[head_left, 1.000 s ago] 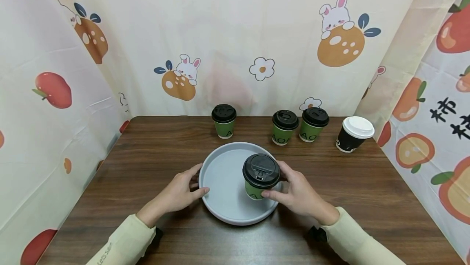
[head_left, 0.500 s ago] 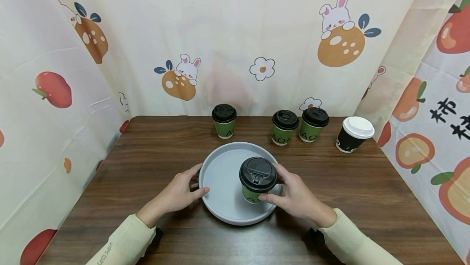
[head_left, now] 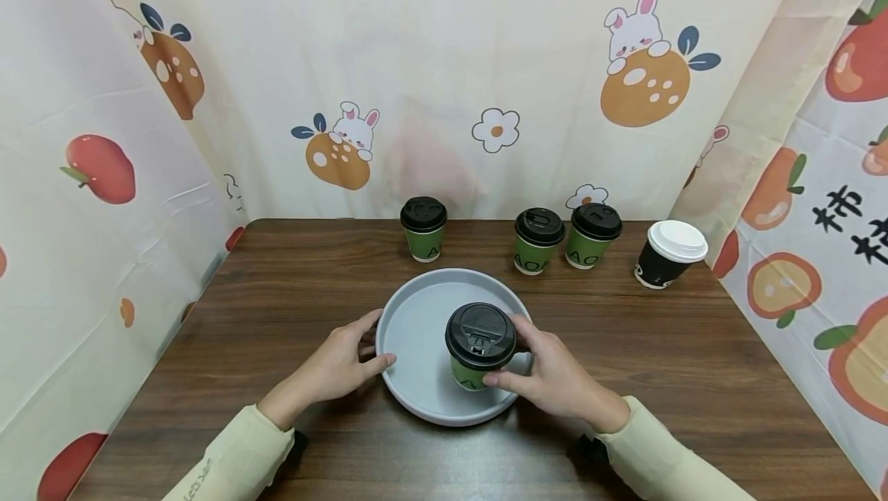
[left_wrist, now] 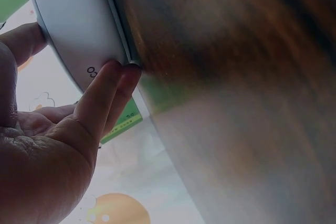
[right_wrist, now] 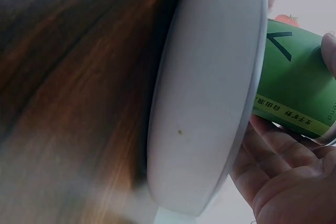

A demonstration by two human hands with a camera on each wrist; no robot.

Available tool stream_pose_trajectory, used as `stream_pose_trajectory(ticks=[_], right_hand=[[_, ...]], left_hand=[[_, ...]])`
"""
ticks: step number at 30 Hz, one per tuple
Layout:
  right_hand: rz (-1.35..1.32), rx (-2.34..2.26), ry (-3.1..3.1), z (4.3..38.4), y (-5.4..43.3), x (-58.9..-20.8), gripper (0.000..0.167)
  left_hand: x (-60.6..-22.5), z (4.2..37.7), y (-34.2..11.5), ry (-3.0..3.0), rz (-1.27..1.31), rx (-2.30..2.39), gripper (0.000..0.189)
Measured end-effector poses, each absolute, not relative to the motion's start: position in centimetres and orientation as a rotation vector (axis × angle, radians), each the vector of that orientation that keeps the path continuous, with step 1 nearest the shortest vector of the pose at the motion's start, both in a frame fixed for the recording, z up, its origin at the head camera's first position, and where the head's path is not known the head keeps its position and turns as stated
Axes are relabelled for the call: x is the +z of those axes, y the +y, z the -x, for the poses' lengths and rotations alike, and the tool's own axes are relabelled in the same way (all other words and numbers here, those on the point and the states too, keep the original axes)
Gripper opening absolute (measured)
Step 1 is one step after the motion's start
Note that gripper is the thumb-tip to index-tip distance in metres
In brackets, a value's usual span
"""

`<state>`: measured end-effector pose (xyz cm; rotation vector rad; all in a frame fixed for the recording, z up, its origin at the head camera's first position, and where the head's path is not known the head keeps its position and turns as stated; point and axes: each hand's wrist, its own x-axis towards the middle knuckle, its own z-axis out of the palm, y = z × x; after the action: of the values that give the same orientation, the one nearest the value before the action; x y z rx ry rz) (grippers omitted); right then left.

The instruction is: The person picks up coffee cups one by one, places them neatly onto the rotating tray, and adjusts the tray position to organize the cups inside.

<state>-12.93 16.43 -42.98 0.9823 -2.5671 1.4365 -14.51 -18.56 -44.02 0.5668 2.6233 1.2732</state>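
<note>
Nearer and leftward has come one black-lidded green coffee cup [head_left: 479, 339], right hand [head_left: 555, 374] curled round it, over the round grey tray [head_left: 418, 331], whose rim the left hand [head_left: 338, 362] grips. Behind stand three similar cups [head_left: 533, 256] and a white-lidded black cup [head_left: 662, 267].

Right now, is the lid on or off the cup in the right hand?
On. The head view shows the black lid covering the top of the green cup.

Curtains [head_left: 444, 46] (fruit-printed) — brown table [head_left: 312, 274]
</note>
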Motion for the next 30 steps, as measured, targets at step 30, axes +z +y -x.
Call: stream_pose_trajectory(ticks=[30], right_hand=[[-1.073, 1.462, -2.545, 12.38, 15.44, -43.57, 0.072]], left_hand=[[-44.06, 14.54, -18.56, 2.637, -0.59, 1.27, 0.073]])
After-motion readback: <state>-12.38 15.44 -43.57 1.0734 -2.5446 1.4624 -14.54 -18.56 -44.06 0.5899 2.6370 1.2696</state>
